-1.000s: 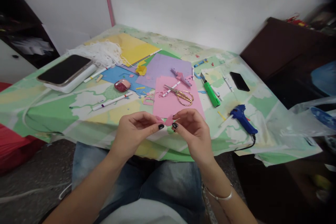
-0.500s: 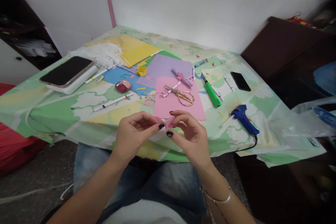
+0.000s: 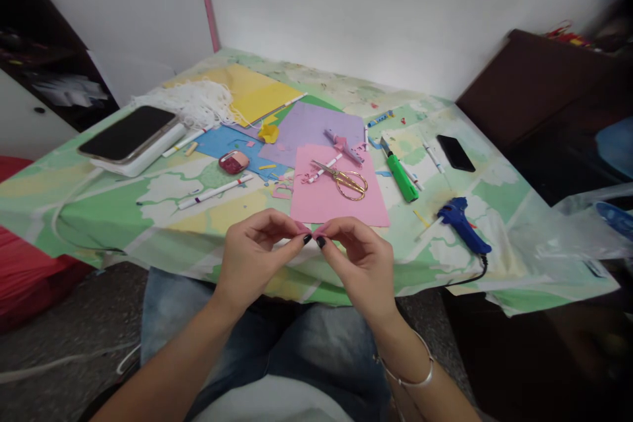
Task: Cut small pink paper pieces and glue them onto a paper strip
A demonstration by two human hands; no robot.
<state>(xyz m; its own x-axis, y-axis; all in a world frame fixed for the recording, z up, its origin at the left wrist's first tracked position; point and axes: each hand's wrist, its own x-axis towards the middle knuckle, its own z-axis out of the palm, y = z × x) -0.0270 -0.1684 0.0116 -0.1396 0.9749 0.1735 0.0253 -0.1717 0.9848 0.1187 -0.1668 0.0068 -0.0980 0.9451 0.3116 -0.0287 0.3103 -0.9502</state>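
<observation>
Between my hands, at the table's front edge, is a small pink piece (image 3: 301, 227), mostly hidden by my fingers. My left hand (image 3: 262, 247) pinches its left side between thumb and fingers. The right side is pinched by my right hand (image 3: 359, 254), and the two thumb tips nearly touch. Just beyond my fingers lies a pink foam sheet (image 3: 341, 210), with gold-handled scissors (image 3: 352, 186) open on top of it. A purple rolled piece with a pink bow (image 3: 341, 144) rests across the back of the pink sheet and a purple sheet (image 3: 316, 120).
To the right are a green cutter (image 3: 401, 178), a blue glue gun (image 3: 462, 224) with its cord and a black phone (image 3: 455, 153). On the left, a larger phone (image 3: 129, 134) lies on a white box near white yarn (image 3: 190, 102). Markers and scraps are scattered around.
My right thumb and fingers have closed onto the pink piece and moved slightly left, nearer my left fingertips. My left hand has barely moved.
</observation>
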